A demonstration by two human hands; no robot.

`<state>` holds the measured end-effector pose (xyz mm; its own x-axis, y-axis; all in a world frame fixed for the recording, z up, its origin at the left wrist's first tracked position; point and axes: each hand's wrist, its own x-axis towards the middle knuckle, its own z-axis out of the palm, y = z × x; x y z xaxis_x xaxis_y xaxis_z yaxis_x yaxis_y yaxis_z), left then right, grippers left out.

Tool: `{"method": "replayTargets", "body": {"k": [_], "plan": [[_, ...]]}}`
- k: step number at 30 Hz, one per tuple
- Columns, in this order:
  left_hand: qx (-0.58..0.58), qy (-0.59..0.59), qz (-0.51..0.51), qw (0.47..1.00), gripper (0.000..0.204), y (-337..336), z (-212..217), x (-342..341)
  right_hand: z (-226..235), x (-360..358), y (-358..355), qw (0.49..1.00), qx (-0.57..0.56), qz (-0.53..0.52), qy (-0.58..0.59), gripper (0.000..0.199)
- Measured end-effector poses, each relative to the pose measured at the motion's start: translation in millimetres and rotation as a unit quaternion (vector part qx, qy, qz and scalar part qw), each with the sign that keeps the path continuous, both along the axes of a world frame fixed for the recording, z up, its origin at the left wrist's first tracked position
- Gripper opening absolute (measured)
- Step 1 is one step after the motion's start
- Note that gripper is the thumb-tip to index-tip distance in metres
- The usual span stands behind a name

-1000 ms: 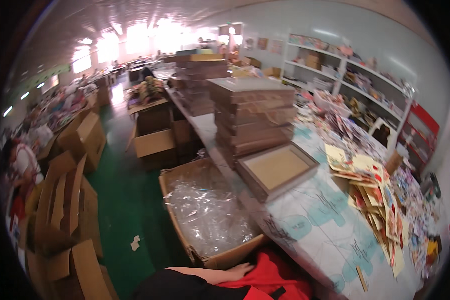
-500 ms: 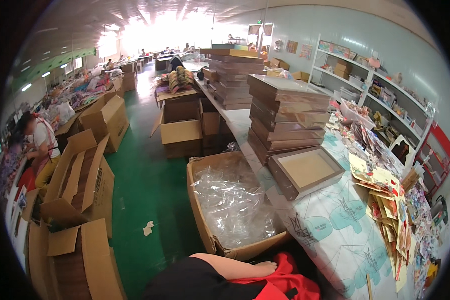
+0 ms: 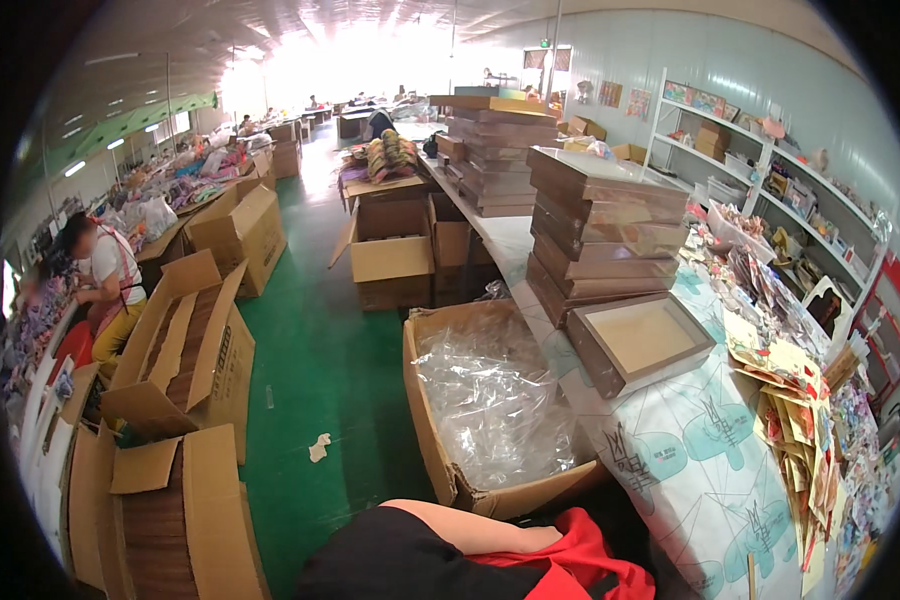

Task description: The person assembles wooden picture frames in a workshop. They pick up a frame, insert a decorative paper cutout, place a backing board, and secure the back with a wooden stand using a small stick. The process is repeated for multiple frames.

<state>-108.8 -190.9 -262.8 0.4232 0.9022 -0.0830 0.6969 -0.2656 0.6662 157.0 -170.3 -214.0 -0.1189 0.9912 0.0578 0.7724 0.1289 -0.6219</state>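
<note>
Neither of my hands shows. Only a bare arm point(image 3: 470, 528) lies along the lower edge, coming out of a black sleeve point(image 3: 370, 565) and ending under red cloth point(image 3: 570, 560). Just beyond it stands an open cardboard carton point(image 3: 432, 440) lined with crumpled clear plastic point(image 3: 495, 400). To its right, on the table with the patterned cloth point(image 3: 690, 470), lies a shallow brown tray box point(image 3: 642, 340), open and empty. Behind it rises a stack of flat brown boxes point(image 3: 605, 225).
Colourful cards point(image 3: 790, 410) are spread along the table's right side, below white wall shelves point(image 3: 770, 170). Open cartons point(image 3: 195, 350) line the left of the green floor aisle point(image 3: 320, 370). A person in an apron point(image 3: 105, 285) works at far left. More cartons point(image 3: 390, 250) stand further back.
The view has swung to the left, so the carton, the table and the stacks sit further right in the picture. The arm stays at the lower edge.
</note>
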Motion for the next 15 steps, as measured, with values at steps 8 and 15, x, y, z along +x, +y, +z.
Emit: {"method": "replayTargets", "body": {"k": [8,15], "plan": [[-0.004,-0.097,0.056,0.994,0.033,-26,-3,-33,4,54,-14,0.998,0.002,-0.05,-0.033,0.032],[0.032,-0.088,0.193,0.977,0.036,-31,2,-60,-4,172,-66,0.979,0.009,-0.184,-0.085,0.032]]}}
